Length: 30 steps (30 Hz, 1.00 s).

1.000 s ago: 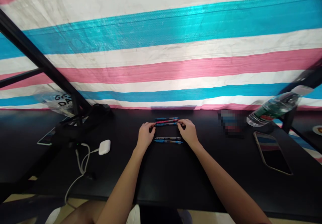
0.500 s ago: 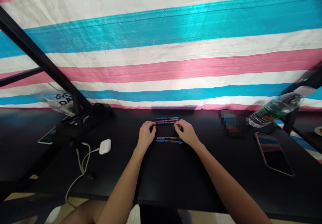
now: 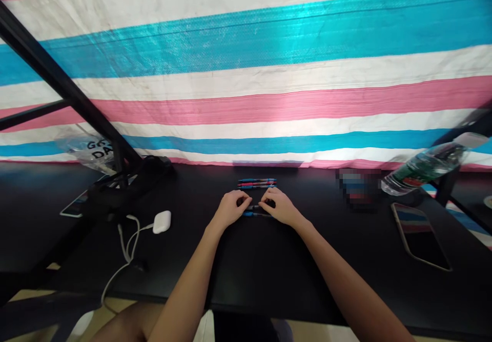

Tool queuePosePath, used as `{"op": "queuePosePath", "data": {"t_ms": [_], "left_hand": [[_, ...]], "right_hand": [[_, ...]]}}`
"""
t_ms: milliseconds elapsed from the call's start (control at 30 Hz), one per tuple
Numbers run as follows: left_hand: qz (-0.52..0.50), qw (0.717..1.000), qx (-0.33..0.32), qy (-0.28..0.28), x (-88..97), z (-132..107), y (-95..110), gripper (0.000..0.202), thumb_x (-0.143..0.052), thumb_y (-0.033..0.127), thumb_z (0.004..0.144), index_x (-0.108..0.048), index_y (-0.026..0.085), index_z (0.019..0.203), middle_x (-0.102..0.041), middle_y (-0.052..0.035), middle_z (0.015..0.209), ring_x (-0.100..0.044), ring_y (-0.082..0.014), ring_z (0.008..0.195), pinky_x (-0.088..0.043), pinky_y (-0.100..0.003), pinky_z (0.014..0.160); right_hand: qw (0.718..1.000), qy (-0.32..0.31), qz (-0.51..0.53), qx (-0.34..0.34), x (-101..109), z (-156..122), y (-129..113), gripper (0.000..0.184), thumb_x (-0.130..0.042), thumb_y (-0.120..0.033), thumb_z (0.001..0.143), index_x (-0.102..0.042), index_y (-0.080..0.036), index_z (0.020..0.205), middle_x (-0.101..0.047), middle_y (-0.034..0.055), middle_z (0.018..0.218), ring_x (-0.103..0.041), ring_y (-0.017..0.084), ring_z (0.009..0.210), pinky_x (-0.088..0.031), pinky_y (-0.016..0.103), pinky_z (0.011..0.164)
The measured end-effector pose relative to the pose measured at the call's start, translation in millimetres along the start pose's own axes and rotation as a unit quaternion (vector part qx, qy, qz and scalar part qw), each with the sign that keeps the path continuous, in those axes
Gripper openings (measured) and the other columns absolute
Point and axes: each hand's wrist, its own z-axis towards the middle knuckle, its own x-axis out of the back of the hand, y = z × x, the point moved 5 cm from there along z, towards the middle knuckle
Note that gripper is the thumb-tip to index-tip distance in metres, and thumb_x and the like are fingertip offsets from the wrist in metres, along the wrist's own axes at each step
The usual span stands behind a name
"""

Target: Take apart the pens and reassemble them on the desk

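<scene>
Two pens lie near my hands on the black table (image 3: 261, 275). My left hand (image 3: 230, 208) is pinched at the left part of the dark pen (image 3: 254, 207), its thumb pointing inward. On the right part of the same pen, my right hand (image 3: 281, 207) closes with thumb and fingertips. Much of this pen is hidden by my fingers. Just nearer to me is a blue pen (image 3: 255, 214), its ends partly covered by my hands. Farther back, a red pen (image 3: 257, 184) lies level beside a blue pen (image 3: 257, 180) in a small stacked row.
At left are a white earbud case (image 3: 162, 222), a white cable (image 3: 125, 265) and a black metal frame (image 3: 88, 108). On the right stand a tilted plastic bottle (image 3: 430, 165) and a phone (image 3: 421, 237). A striped sheet (image 3: 246, 91) hangs behind the table.
Both hands have moved from the ends of the far pen row toward me and inward, onto the nearer dark pen. The far pens now show uncovered.
</scene>
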Motion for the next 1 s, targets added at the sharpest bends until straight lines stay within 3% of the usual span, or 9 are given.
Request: {"op": "queuePosePath", "data": {"t_ms": [300, 533, 700, 1000], "left_hand": [[0.023, 0.998, -0.004, -0.058, -6.5, -1, -1, 0.019, -0.063, 0.04, 0.076, -0.068, 0.021, 0.071, -0.063, -0.0044, 0.073, -0.052, -0.0191, 0.072, -0.039, -0.03, 0.066], [0.023, 0.999, 0.009, -0.022, -7.3, 1, -5, 0.019, -0.061, 0.033, 0.08, -0.064, 0.02, 0.068, -0.06, -0.0033, 0.07, -0.051, -0.0171, 0.068, -0.037, -0.028, 0.063], [0.006, 1.0, 0.019, -0.01, -5.2, 1, -3, 0.02, -0.056, 0.033, 0.083, -0.062, 0.019, 0.071, -0.061, -0.0028, 0.072, -0.052, -0.0165, 0.068, -0.037, -0.027, 0.063], [-0.087, 0.994, 0.066, 0.032, 0.5, 2, -3, 0.015, -0.059, 0.029, 0.08, -0.065, 0.019, 0.091, -0.064, -0.0019, 0.083, -0.055, -0.0137, 0.066, -0.042, -0.025, 0.063]], "right_hand": [[0.999, 0.026, 0.01, -0.02, 3, -2, 3, 0.019, -0.056, -0.027, 0.084, -0.057, -0.021, 0.066, -0.055, 0.0033, 0.073, -0.052, 0.018, 0.076, -0.043, 0.031, 0.068], [1.0, -0.007, 0.018, -0.008, 3, -3, 3, 0.001, -0.062, -0.022, 0.078, -0.062, -0.021, 0.077, -0.057, 0.0038, 0.08, -0.053, 0.019, 0.082, -0.045, 0.032, 0.074], [1.0, -0.006, 0.021, -0.013, 3, -1, 3, 0.003, -0.058, -0.02, 0.08, -0.061, -0.021, 0.079, -0.059, 0.0035, 0.08, -0.053, 0.019, 0.082, -0.044, 0.032, 0.074], [0.986, 0.024, 0.121, -0.111, 11, 1, 13, 0.019, -0.051, -0.033, 0.085, -0.066, -0.021, 0.083, -0.066, 0.0026, 0.079, -0.058, 0.017, 0.073, -0.043, 0.03, 0.07]]}}
